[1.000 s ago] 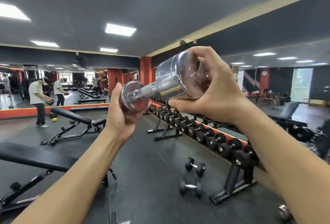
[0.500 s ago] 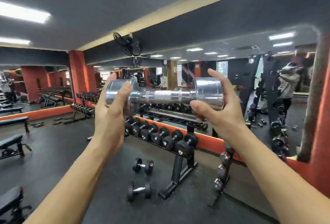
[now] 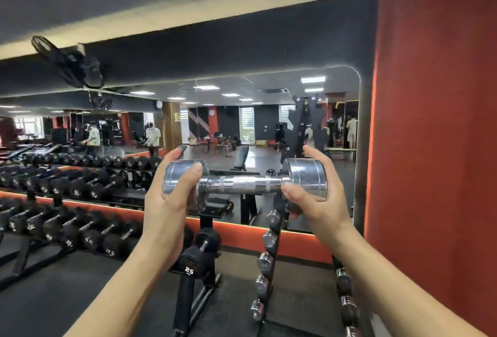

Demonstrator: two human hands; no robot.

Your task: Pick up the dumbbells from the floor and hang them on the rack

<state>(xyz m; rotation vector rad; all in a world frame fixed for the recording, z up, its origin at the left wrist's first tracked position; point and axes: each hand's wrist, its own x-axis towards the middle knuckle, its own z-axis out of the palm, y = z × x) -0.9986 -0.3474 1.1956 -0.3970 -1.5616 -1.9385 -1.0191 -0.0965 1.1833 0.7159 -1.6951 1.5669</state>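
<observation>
Directly below dumbbell (image 3: pixel 243 184), apparently vertical rack (image 3: pixel 278 203).

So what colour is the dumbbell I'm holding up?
The dumbbell is shiny chrome silver, knurled mid-handle; clearest in the head view.

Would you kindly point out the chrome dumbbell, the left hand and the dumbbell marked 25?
chrome dumbbell (image 3: pixel 244 184): head view, on its knurled handle.
left hand (image 3: pixel 168 203): head view, on the hand's middle.
dumbbell marked 25 (image 3: pixel 194 261): head view, on its near head.
</observation>
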